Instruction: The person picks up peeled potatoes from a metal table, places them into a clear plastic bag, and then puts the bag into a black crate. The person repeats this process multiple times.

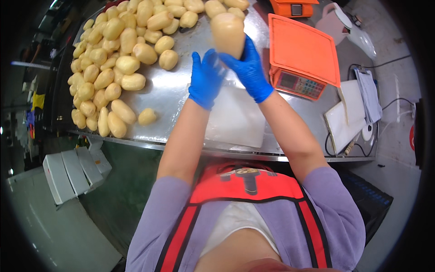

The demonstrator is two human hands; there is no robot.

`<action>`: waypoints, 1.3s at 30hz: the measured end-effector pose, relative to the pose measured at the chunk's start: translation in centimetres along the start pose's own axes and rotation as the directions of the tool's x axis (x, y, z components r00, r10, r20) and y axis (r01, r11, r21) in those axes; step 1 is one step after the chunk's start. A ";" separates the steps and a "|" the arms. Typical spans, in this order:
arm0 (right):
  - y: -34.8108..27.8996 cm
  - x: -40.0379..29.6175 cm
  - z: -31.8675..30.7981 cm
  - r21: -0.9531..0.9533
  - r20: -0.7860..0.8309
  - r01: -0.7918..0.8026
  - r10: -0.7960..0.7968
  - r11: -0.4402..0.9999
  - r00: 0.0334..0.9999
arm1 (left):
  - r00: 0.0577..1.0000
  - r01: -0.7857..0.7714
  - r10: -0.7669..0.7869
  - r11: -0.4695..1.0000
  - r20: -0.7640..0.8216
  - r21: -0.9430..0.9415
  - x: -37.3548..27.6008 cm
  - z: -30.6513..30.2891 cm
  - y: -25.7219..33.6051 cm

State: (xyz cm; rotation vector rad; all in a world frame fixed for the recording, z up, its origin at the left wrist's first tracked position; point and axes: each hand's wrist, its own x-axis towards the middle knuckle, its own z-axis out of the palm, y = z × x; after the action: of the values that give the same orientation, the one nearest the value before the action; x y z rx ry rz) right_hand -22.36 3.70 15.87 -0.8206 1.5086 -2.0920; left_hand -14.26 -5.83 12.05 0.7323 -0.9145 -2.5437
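Note:
My right hand, in a blue glove, grips a large, pale peeled root segment, which looks like lotus root. It is raised above the steel table. Close by on its left, my gloved left hand is slightly blurred, its fingers spread and nothing in it. Below both hands lies a stack of whitish plastic sheets or bags, partly covered by my forearms. A big pile of similar peeled segments spreads over the table's left and far side. One short segment sits apart near the front edge.
An orange weighing scale stands right of my hands, with a second orange scale behind it. Further right are a pale jug, a clipboard with papers, a white pad and cables. White foam boxes stand at lower left.

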 end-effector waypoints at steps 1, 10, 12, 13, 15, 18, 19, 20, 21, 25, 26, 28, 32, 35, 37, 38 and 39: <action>-1.7 -0.5 -1.5 0.030 -0.005 -0.013 0.013 0.999 1.000 | 0.991 -0.042 0.066 0.979 -0.119 0.198 0.1 -0.3 -0.8; -4.9 -14.0 -16.9 0.113 -0.274 -0.225 0.248 0.968 0.929 | 0.946 -0.325 -0.141 -0.374 0.293 0.869 -6.5 2.1 -15.0; -4.7 -15.7 -17.8 0.203 -0.260 -0.291 0.338 0.935 0.905 | 0.950 -0.310 -0.173 -0.432 0.260 0.847 -6.3 1.2 -16.3; -4.4 -16.5 -18.3 0.248 -0.250 -0.322 0.382 0.914 0.890 | 0.955 -0.291 -0.182 -0.428 0.233 0.856 -6.2 1.1 -16.4; -3.1 -17.8 -19.3 0.346 -0.227 -0.381 0.470 0.858 0.853 | 0.952 -0.299 -0.193 -0.415 0.238 0.859 -6.1 0.5 -16.5; -1.5 -19.1 -20.1 0.528 -0.140 -0.444 0.590 0.724 0.795 | 0.947 -0.314 -0.190 -0.393 0.258 0.864 -5.5 -1.8 -16.5; -1.4 -19.2 -19.8 0.499 -0.156 -0.463 0.601 0.733 0.784 | 0.949 -0.293 -0.207 -0.284 0.240 0.913 -5.1 -2.8 -16.6; -1.5 -19.7 -19.3 0.467 -0.169 -0.483 0.612 0.740 0.773 | 0.949 -0.263 -0.221 -0.170 0.224 0.950 -4.9 -3.8 -17.2; -1.2 -19.8 -18.6 0.441 -0.167 -0.496 0.611 0.748 0.773 | 0.953 -0.229 -0.219 -0.070 0.209 0.971 -4.2 -4.6 -16.9; -0.6 -19.1 -16.7 0.249 0.060 -0.604 0.610 0.757 0.790 | 0.978 -0.079 -0.176 0.193 0.114 0.978 -4.4 -4.6 -17.3; -0.8 -18.4 -15.7 0.230 0.104 -0.620 0.614 0.750 0.782 | 0.982 -0.042 -0.173 0.198 0.077 0.979 -4.4 -4.5 -17.0; -0.8 -18.3 -14.4 0.247 0.112 -0.652 0.647 0.717 0.754 | 0.978 0.030 -0.210 0.154 0.003 0.988 -4.8 -3.9 -16.7; -0.7 -17.2 -13.0 0.225 0.136 -0.675 0.664 0.703 0.736 | 0.973 0.003 -0.224 0.240 0.052 0.971 -5.7 -5.4 -16.2; -0.4 -16.6 -13.0 0.225 0.117 -0.649 0.641 0.726 0.758 | 0.940 -0.093 -0.312 0.162 0.140 0.982 -5.1 -6.3 -16.2; -0.5 -16.2 -13.4 0.196 0.125 -0.670 0.660 0.716 0.741 | 0.954 -0.080 -0.274 0.159 0.122 0.984 -6.0 -5.3 -14.8; -0.8 -16.0 -13.3 0.181 0.113 -0.680 0.672 0.711 0.732 | 0.959 -0.065 -0.264 0.156 0.105 0.986 -6.4 -4.6 -13.7; -1.1 -15.8 -13.2 0.166 0.101 -0.690 0.684 0.704 0.723 | 0.963 -0.050 -0.256 0.152 0.088 0.987 -6.7 -4.1 -12.8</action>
State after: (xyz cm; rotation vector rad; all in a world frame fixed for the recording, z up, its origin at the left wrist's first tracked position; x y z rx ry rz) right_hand -19.79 23.46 10.53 -0.1485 1.2872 -1.5943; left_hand -8.25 4.75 3.21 0.7589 -2.8431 -1.7438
